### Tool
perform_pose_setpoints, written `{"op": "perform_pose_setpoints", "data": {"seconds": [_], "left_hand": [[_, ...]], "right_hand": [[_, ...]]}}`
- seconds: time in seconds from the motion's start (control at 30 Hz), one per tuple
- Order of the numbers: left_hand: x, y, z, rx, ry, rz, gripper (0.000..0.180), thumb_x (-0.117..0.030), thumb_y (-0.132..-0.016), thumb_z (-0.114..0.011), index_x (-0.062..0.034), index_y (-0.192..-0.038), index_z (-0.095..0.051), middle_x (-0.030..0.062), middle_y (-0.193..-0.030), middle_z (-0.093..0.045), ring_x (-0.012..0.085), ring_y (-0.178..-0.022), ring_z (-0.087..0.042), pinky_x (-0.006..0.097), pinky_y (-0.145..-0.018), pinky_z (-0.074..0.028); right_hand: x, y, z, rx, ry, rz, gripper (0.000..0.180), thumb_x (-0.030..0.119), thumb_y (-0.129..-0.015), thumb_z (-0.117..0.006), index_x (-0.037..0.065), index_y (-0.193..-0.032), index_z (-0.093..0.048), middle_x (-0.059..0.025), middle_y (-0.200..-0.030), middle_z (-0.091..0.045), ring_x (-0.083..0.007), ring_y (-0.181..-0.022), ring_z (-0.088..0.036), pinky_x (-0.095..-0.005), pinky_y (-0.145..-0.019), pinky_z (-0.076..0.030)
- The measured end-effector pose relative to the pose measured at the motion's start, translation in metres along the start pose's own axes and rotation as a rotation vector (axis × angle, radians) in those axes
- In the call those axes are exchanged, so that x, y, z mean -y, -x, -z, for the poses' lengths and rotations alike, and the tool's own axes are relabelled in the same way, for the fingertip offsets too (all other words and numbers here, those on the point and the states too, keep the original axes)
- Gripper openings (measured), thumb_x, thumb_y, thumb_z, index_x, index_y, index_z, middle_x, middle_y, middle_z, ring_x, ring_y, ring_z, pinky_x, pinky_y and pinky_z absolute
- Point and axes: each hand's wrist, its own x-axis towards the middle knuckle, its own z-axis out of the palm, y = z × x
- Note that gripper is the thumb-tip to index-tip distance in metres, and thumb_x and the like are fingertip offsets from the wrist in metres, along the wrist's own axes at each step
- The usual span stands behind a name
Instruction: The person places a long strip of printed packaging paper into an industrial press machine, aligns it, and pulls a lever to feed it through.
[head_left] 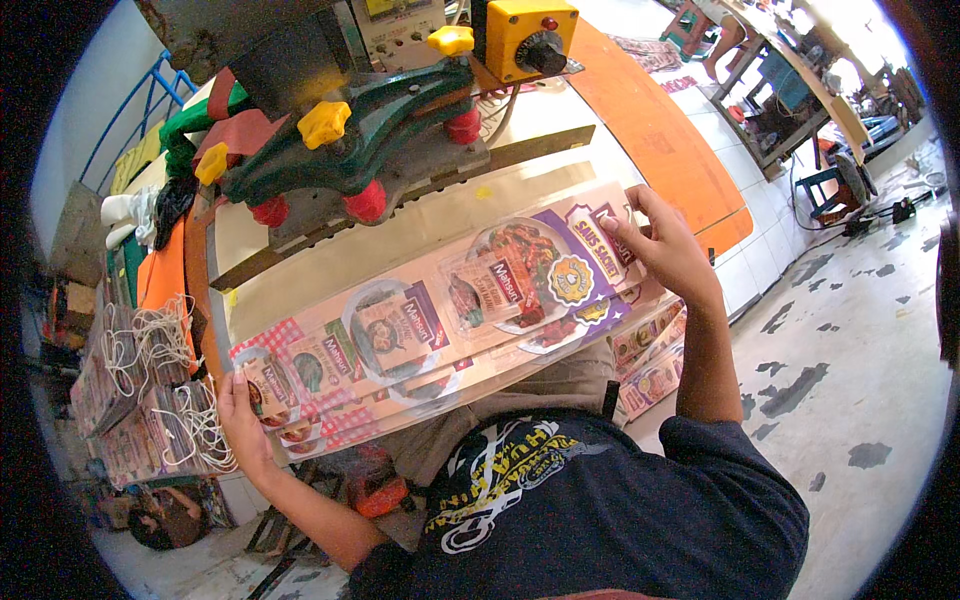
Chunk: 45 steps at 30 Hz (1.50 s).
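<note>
A long printed plastic sheet (460, 325), pink with food pictures, lies flat in front of me on a pale work surface (300, 270). More sheets of the same print show beneath its near edge. My left hand (242, 425) grips the left end, thumb on top and fingers partly underneath. At the far right corner, my right hand (665, 245) pinches the sheet between thumb and fingers. Just beyond the sheet stands a press machine (370, 155) with a dark green arm, yellow star knobs and red springs. Its metal bar (540, 150) runs along the sheet's far side.
A yellow control box (525, 45) with a black dial sits above the orange table (665, 130). Bundles of printed bags with white cords (185, 420) hang or lie at left. Another person (165, 515) is low at left. More printed sheets (650, 365) rest beside my lap.
</note>
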Motion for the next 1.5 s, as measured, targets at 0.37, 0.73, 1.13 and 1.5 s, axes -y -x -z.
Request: {"op": "perform_pose_setpoints", "data": {"seconds": [0.37, 0.73, 1.13, 1.5], "left_hand": [[-0.032, -0.009, -0.001, 0.013, -0.075, -0.084, 0.036, -0.027, -0.104, -0.056, 0.0044, -0.122, -0.061, 0.0041, -0.106, -0.067, 0.0107, -0.09, -0.062, 0.027, -0.083, -0.05], [-0.045, -0.051, -0.027, 0.229, -0.372, -0.198, 0.033, -0.019, -0.097, -0.063, -0.0019, -0.125, -0.066, 0.0016, -0.094, -0.064, 0.0036, -0.072, -0.049, 0.021, -0.062, -0.04], [-0.011, -0.085, -0.028, 0.184, -0.53, -0.376, 0.034, -0.025, -0.1, -0.062, -0.0088, -0.13, -0.068, -0.0008, -0.088, -0.064, 0.004, -0.061, -0.04, 0.022, -0.054, -0.035], [-0.012, -0.082, -0.023, 0.216, -0.735, -0.452, 0.036, -0.029, -0.101, -0.06, -0.0086, -0.13, -0.066, 0.0126, -0.114, -0.073, 0.0094, -0.09, -0.061, 0.026, -0.081, -0.049]], "right_hand": [[0.001, -0.016, 0.004, -0.135, 0.051, -0.006, 0.049, 0.043, -0.086, -0.075, 0.002, -0.108, -0.061, -0.0107, -0.071, -0.066, -0.0213, -0.078, -0.069, -0.038, -0.071, -0.052], [-0.014, -0.066, -0.004, -0.043, 0.388, 0.098, 0.05, 0.044, -0.088, -0.074, 0.003, -0.108, -0.053, -0.0114, -0.073, -0.063, -0.0179, -0.068, -0.059, -0.0361, -0.06, -0.045], [-0.02, -0.064, -0.031, -0.128, 0.493, 0.148, 0.034, 0.038, -0.096, -0.063, 0.007, -0.107, -0.064, -0.0207, -0.093, -0.071, -0.0365, -0.09, -0.069, -0.0448, -0.077, -0.051], [-0.025, -0.065, -0.039, -0.273, 0.417, 0.168, 0.029, 0.036, -0.094, -0.063, 0.007, -0.096, -0.067, -0.0202, -0.082, -0.071, -0.0389, -0.08, -0.069, -0.0487, -0.074, -0.051]]}}
